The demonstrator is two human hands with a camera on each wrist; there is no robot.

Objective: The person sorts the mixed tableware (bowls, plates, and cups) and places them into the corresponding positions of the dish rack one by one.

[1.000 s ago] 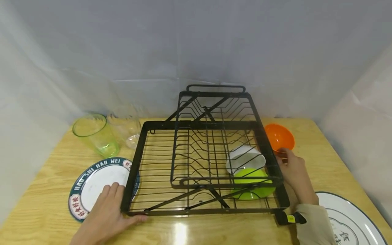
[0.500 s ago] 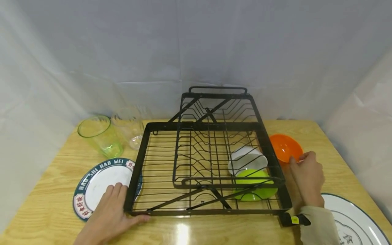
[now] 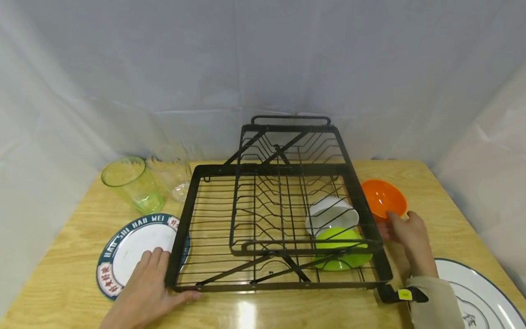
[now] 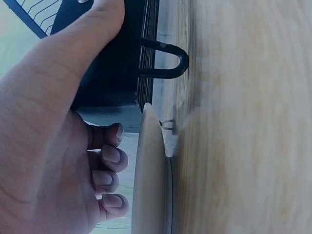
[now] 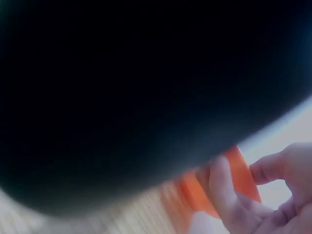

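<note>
My left hand (image 3: 141,285) grips the near left corner of a black two-tier dish rack (image 3: 287,286), thumb along its front. In the left wrist view the thumb lies on the rack's black side (image 4: 109,68), and the other fingers (image 4: 111,178) curl just past its corner. At the rack's right, my right hand (image 3: 412,240) holds the near rim of an orange bowl (image 3: 382,196). The right wrist view, mostly blocked by a dark blur, shows fingers against the bowl's wall (image 5: 243,175). A white bowl (image 3: 328,204) and a green bowl (image 3: 334,234) sit tilted in the lower tier.
A plate with a lettered green rim (image 3: 137,246) lies left of the rack, partly beneath its edge. Behind it stand a green glass (image 3: 137,187) and a clear glass (image 3: 174,178). A large white plate (image 3: 481,292) lies at the near right. White cloth (image 3: 197,68) surrounds the table.
The orange bowl has shifted right and nearer, away from the rack's side. My right hand moved right with it, then its fingers shifted lower along the rim. The left hand stayed on the rack.
</note>
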